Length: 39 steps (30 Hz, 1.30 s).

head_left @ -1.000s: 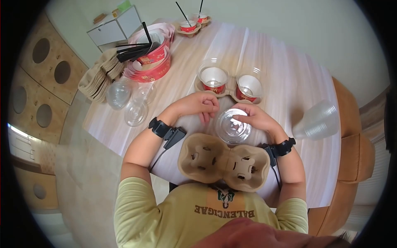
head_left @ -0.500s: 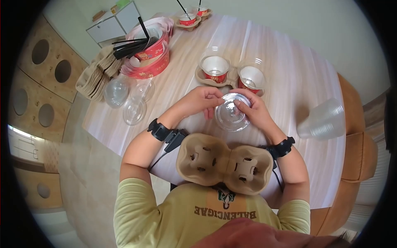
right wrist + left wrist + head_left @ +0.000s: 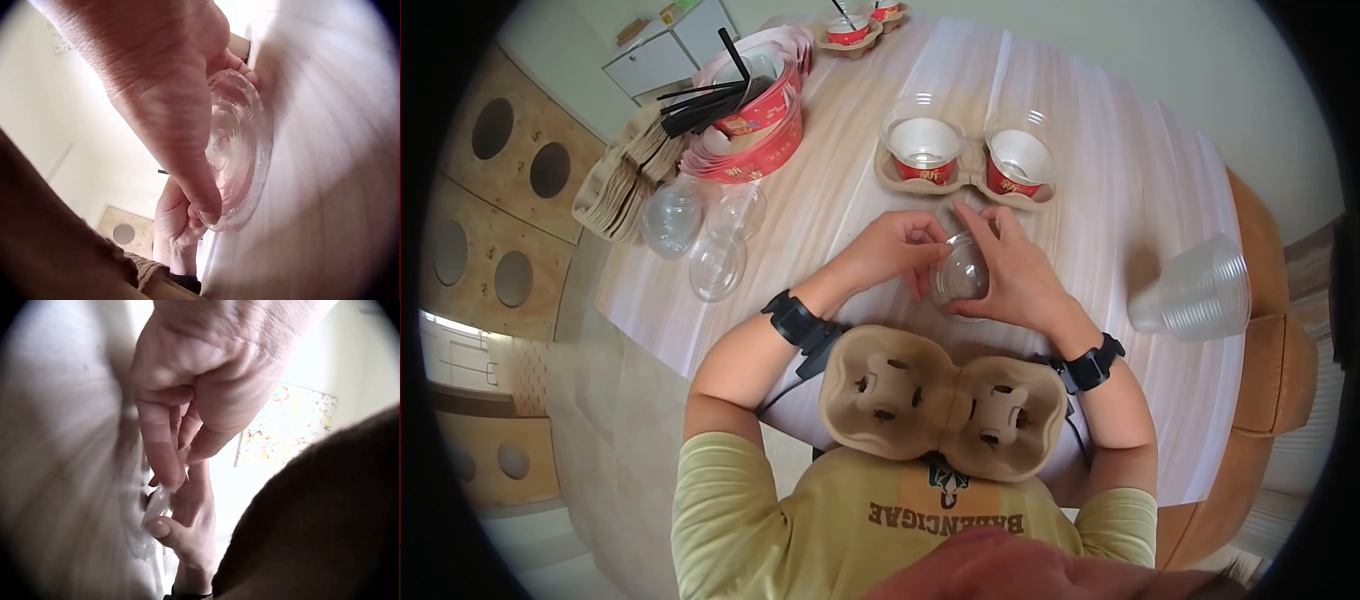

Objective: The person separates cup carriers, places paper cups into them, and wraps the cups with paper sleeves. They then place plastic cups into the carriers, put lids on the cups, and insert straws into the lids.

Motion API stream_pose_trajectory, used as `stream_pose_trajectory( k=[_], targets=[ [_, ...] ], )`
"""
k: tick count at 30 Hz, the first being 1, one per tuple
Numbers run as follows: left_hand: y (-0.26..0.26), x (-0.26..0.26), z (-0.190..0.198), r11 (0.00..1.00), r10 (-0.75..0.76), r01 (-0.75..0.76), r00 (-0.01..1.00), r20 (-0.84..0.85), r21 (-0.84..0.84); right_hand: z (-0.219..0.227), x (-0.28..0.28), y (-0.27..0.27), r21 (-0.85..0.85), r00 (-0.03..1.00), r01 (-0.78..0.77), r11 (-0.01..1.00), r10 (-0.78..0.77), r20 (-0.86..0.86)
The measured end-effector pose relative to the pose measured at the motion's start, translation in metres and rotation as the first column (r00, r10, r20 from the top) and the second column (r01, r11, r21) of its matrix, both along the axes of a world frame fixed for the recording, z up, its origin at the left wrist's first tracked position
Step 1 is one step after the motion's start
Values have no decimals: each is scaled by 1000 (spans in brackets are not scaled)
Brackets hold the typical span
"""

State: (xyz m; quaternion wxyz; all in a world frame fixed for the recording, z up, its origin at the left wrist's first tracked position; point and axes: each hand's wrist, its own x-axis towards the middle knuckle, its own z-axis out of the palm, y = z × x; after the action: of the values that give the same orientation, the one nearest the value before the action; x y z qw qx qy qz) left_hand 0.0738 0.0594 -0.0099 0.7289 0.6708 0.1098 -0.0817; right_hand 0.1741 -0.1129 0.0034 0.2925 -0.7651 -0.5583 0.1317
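Note:
A clear round plastic lid (image 3: 962,268) is tilted between the two hands above the table. The right hand (image 3: 1022,270) grips it by the rim, thumb on the near side and fingers on the far side; the right wrist view shows the lid (image 3: 234,150) almost on edge. At its left edge the left hand (image 3: 892,250) pinches the rim with thumb and fingertips, also visible in the left wrist view, where the lid (image 3: 157,506) is partly hidden by fingers. Behind the hands, two red-and-white cups (image 3: 926,146) with clear tops sit in a cardboard carrier (image 3: 970,172).
An empty cardboard carrier (image 3: 945,400) lies against the person's shirt. Stacked clear cups (image 3: 1200,290) lie at the right. At the left are loose clear lids (image 3: 718,265), stacked carriers (image 3: 612,195), red paper bands (image 3: 765,150) and black straws (image 3: 705,105). More cups (image 3: 847,32) stand far back.
The lid has gone from nearly flat to steeply tilted. The left hand has come to its edge and pinches it, and the right hand's fingers have spread around the rim.

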Motion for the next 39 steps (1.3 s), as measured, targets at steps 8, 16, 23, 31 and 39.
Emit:
stream_pose_trajectory(
  k=[8, 16, 23, 31, 39],
  targets=[
    [7, 2, -5, 999, 42, -42, 999, 15, 2, -34, 14, 6, 209, 898, 205, 956, -99, -429],
    [15, 0, -5, 1000, -10, 10, 998, -65, -1, -42, 16, 6, 259, 891, 226, 939, -92, -445],
    [16, 0, -9, 999, -24, 26, 997, -71, 35, -46, 20, 6, 219, 908, 199, 955, -96, -408],
    [17, -1, -9, 997, -57, 61, 995, -79, 48, -48, 21, 6, 221, 905, 176, 959, -69, -420],
    [17, -1, -8, 994, -76, 81, 994, -81, 71, -46, 20, 4, 201, 888, 181, 963, -72, -453]
  ],
)
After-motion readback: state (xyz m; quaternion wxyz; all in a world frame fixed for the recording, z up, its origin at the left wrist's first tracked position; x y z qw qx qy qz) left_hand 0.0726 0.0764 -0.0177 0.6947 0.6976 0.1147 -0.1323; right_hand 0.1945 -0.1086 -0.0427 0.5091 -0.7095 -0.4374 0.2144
